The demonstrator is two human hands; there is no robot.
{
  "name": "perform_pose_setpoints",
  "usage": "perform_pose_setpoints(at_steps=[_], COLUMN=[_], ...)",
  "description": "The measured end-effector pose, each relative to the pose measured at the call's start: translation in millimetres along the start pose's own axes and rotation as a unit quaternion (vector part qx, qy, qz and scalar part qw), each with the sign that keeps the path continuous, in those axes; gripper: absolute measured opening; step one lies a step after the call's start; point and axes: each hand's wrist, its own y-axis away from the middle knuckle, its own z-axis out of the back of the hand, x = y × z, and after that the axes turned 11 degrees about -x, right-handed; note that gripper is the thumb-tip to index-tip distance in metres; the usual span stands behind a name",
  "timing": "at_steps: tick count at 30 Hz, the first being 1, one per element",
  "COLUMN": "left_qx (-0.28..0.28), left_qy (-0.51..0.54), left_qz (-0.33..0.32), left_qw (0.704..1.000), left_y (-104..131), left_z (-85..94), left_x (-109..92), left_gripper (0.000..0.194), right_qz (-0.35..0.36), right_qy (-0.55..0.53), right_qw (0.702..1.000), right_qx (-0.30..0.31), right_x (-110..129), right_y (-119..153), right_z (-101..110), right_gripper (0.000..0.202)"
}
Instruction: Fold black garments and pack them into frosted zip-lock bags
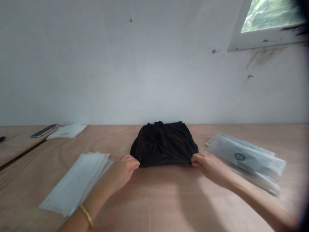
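Observation:
A black cloth item (165,145) lies bunched on the wooden table (154,199), its near edge stretched straight between my two hands. My left hand (126,166) pinches its near left corner, and a yellow bangle sits on that wrist. At the near right corner, my right hand (202,161) is closed on the cloth. Left of the cloth, partly behind my left forearm, is a fanned stack of whitish translucent bags (77,180). Beyond my right forearm lie clear packages (246,158), the top one with a dark round logo.
At the back left are white sheets (69,131) and a dark flat object (45,130) by a gap in the tabletop. A small black item (2,139) sits at the far left edge. Behind the table rises a pale wall (145,71) with a window (272,16) at upper right.

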Motion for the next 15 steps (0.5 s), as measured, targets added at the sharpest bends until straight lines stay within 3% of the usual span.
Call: perform_pose_setpoints(at_steps=[2, 3, 4, 6, 8, 11, 13, 15], left_qx=[0.089, 0.122, 0.135, 0.093, 0.034, 0.033, 0.045, 0.033], left_qy=[0.054, 0.081, 0.101, 0.115, 0.12, 0.143, 0.156, 0.165], left_qz=[0.026, 0.054, 0.091, 0.169, 0.216, 0.224, 0.21, 0.199], left_qw=[0.994, 0.988, 0.981, 0.974, 0.968, 0.963, 0.964, 0.965], left_y=[24, 34, 40, 41, 31, 4, -11, -18], left_z=[17.1, 22.3, 24.1, 15.5, -7.1, -46.6, -62.7, -65.5], left_x=[-13, -18, -19, -14, -1, 21, 29, 29], left_gripper=[0.02, 0.016, 0.012, 0.02, 0.034, 0.03, 0.013, 0.007], right_qz=[0.012, 0.004, -0.002, -0.015, -0.001, 0.006, 0.008, 0.007], right_qy=[-0.045, -0.117, -0.153, -0.167, -0.121, -0.09, -0.085, -0.08], right_qw=[0.995, 0.977, 0.964, 0.971, 0.991, 0.996, 0.995, 0.996], right_qx=[0.087, 0.178, 0.219, 0.172, 0.058, 0.029, 0.041, 0.038], right_x=[6, 9, 12, 13, 8, -11, -24, -32], right_y=[36, 49, 56, 53, 31, -7, -20, -18], right_z=[21, 29, 36, 38, 25, -2, -13, -13], right_gripper=[0.022, 0.02, 0.018, 0.022, 0.031, 0.047, 0.032, 0.011])
